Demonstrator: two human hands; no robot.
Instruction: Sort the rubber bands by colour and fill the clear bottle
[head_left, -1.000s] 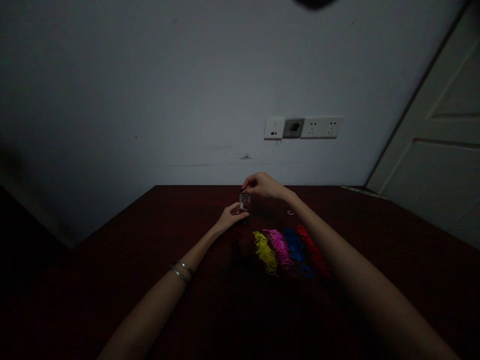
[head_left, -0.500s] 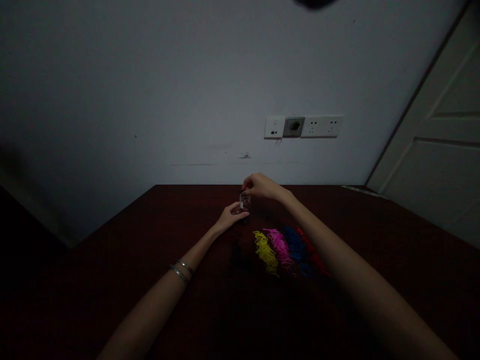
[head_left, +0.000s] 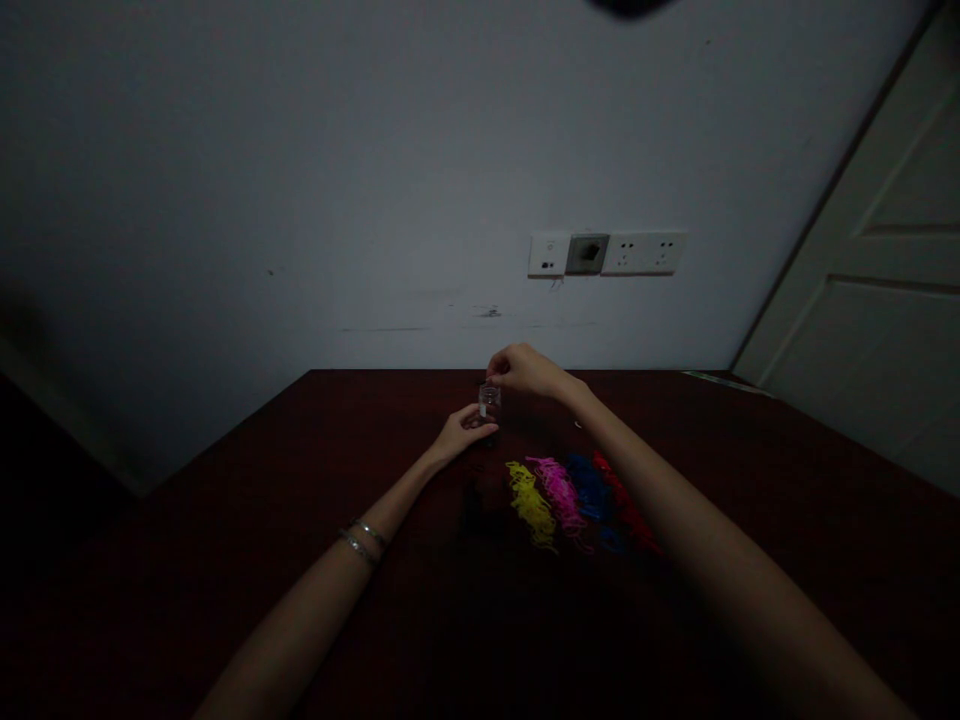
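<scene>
My left hand [head_left: 466,432] is wrapped round a small clear glass jar [head_left: 490,400] that stands upright near the back of the table. Over the jar's mouth, my right hand [head_left: 521,370] is closed in a pinch; a bit of something dark shows at its fingertips, too small to name. Nearer me lie heaps of thin, stringy bands: a yellow heap [head_left: 532,503], a pink heap [head_left: 562,497], a blue heap [head_left: 590,487] and a red heap [head_left: 624,500], partly hidden by my right forearm. Left of the yellow one, a black heap [head_left: 480,508] barely shows in the dim light.
The dark red table [head_left: 360,420] meets a pale wall [head_left: 420,200] at its back edge. Sockets [head_left: 607,254] are set in the wall, and a panelled door [head_left: 885,290] stands at the right. A small pale ring [head_left: 577,425] lies beside my right forearm.
My right hand has lifted slightly from the jar's mouth, uncovering more of the rim. My left hand and the jar have stayed in place.
</scene>
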